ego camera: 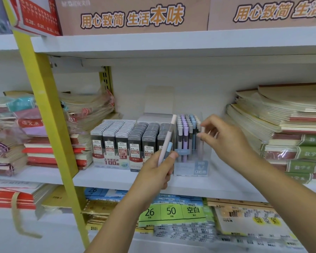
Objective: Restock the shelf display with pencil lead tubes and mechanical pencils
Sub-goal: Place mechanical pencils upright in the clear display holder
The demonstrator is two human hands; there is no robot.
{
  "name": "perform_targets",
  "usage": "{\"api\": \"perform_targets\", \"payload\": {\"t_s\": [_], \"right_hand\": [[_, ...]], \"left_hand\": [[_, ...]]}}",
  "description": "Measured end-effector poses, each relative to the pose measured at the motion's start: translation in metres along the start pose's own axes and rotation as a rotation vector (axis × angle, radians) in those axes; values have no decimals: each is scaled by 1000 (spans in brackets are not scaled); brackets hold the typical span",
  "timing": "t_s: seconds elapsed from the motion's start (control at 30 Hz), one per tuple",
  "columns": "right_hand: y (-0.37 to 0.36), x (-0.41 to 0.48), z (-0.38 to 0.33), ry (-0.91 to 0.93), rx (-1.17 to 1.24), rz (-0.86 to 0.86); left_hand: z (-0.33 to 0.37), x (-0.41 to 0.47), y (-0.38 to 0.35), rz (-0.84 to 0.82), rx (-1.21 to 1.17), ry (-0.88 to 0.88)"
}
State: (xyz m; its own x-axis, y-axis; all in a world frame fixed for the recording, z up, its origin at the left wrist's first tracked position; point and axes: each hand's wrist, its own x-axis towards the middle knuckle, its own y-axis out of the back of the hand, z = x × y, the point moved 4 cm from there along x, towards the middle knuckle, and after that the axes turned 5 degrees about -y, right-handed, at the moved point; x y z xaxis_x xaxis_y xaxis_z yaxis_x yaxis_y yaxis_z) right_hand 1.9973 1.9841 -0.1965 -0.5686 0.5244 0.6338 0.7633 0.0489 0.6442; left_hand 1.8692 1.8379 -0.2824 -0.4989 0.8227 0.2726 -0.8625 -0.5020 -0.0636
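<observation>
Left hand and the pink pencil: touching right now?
Touching. The head view shows the left hand curled round the lower end of the pink pencil, with no gap between them.

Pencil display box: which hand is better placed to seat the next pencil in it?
Right. The right hand is at the right side of the clear box, pinching a pale pencil among the standing ones. The left hand sits lower in front, gripping spare pencils.

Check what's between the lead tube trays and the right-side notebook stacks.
Head view: the clear pencil box stands between the lead tube trays and the notebook stacks, with the right hand pinching a pale pencil at its right side.
</observation>
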Motion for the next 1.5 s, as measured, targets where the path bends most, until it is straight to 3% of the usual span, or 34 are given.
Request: {"api": "perform_targets", "payload": {"t_s": [0.17, 0.23, 0.33, 0.4, 0.53, 0.63, 0.83, 0.97, 1.27, 1.5], "right_hand": [[0, -3, -8, -25, -34, 119], [2, -8, -22, -32, 191, 99], [-10, -15, -42, -125, 633, -145], [-13, -17, -46, -156, 767, -183], [23, -14, -34, -186, 960, 113], [52, -9, -19, -84, 788, 250], [35, -8, -6, -43, 286, 23], [20, -14, -12, 11, 120, -53], [12, -10, -14, -21, 154, -47], [5, -9, -6, -34, 60, 61]], "left_hand": [[2, -3, 1, -56, 4, -23], [5, -3, -1, -86, 24, -33], [7, -3, -7, -128, 57, -40], [7, -3, -11, -144, 72, -44], [4, -4, -3, -85, 109, -7], [-1, -2, 4, -16, 9, 52], [1, -6, 3, -17, 62, -9], [4, -4, 1, -7, 96, -52], [2, 1, -2, 13, 136, -60], [5, 0, -3, 10, 158, -62]]}}
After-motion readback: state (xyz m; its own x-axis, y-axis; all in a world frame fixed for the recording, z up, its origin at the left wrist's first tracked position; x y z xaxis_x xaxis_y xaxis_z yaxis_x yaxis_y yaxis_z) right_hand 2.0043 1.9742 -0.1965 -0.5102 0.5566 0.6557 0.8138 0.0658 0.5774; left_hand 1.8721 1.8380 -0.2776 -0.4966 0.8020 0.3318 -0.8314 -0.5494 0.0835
